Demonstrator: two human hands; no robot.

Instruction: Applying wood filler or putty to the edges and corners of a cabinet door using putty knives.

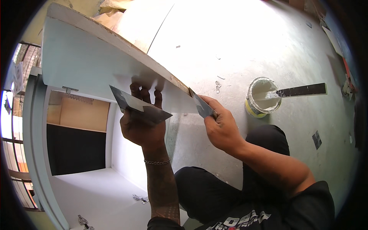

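Round white tub (263, 96), yellow band, on floor, right.

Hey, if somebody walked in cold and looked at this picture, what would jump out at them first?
Probably the two hands at the centre, each holding a flat metal scraper blade: the left hand grips a wide blade against the pale cabinet door, while the right hand presses a smaller blade along the door's raw edge. To the right, on the dusty floor, stands a small tub of white filler with a dark flat tool resting in it.
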